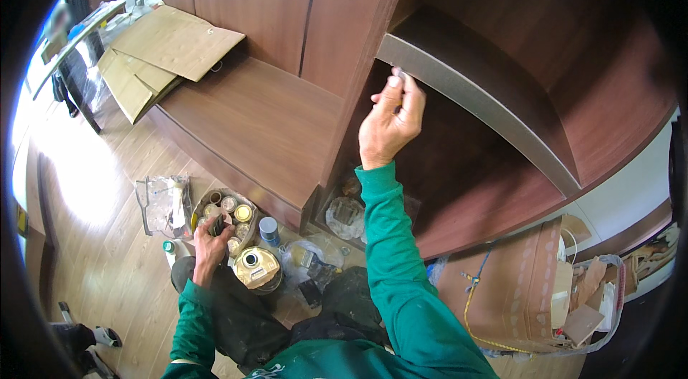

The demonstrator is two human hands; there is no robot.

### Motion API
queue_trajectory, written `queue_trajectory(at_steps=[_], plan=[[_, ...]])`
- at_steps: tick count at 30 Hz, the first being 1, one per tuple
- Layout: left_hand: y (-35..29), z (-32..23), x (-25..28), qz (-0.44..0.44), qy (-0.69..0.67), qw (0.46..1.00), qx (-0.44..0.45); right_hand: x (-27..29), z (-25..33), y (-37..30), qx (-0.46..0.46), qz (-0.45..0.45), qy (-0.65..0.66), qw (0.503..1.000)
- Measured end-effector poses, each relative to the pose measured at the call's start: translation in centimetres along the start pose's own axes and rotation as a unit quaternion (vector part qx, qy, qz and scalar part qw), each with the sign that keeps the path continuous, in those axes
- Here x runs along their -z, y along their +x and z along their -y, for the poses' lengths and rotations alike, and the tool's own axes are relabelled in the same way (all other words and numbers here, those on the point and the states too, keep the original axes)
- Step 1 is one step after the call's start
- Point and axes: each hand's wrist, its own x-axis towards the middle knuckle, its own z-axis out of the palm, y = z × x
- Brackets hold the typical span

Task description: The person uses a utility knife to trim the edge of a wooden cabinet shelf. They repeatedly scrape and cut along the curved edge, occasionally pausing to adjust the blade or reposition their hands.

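My right hand [390, 125] is raised to the left end of the grey front edge [476, 103] of a curved brown shelf. Its fingers are pinched just under that edge, round something small and pale that I cannot make out. Low on the left, my left hand [208, 248] is closed on a small dark object [216, 226], whose kind does not show. That hand is over a tub of small round jars [243, 213], some with yellowish contents. Beside them stand a metal can [256, 268] with a dark spout, a blue-grey canister [269, 228] and a white bottle [169, 246] with a green cap.
Flattened cardboard [172, 42] rests on a low wooden ledge [265, 128] at the left. A clear plastic bag [159, 207] is on the wood floor. At the right stand a large cardboard box [502, 279] and a bag of scraps [584, 307]. Another person's foot [107, 336] shows lower left.
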Motion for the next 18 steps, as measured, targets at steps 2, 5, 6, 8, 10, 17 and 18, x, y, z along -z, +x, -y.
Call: queue_trajectory(at_steps=[2, 5, 6, 8, 10, 17, 18], plan=[[0.08, 0.04, 0.06, 0.012, -0.015, 1.000, 0.019, 0.07, 0.00, -0.10, -0.073, 0.002, 0.056, 0.996], [0.10, 0.04, 0.00, 0.013, -0.016, 1.000, 0.015, -0.05, -0.14, -0.09, -0.027, 0.031, 0.031, 0.999], [0.10, 0.00, -0.03, 0.011, -0.004, 1.000, 0.013, -0.33, -0.24, 0.03, 0.019, 0.041, 0.008, 0.999], [0.08, -0.10, 0.01, 0.010, -0.010, 1.000, 0.001, -0.37, -0.34, 0.01, 0.019, 0.041, 0.014, 0.999], [0.06, -0.22, 0.04, 0.011, -0.007, 1.000, 0.002, -0.37, -0.42, -0.08, -0.030, 0.004, 0.046, 0.998], [-0.04, -0.23, -0.04, 0.002, -0.004, 1.000, 0.001, -0.64, -0.72, -0.12, 0.023, 0.030, 0.014, 0.999], [-0.02, -0.18, -0.04, 0.000, 0.008, 1.000, 0.005, -0.61, -0.75, -0.12, 0.020, 0.011, 0.020, 1.000]])
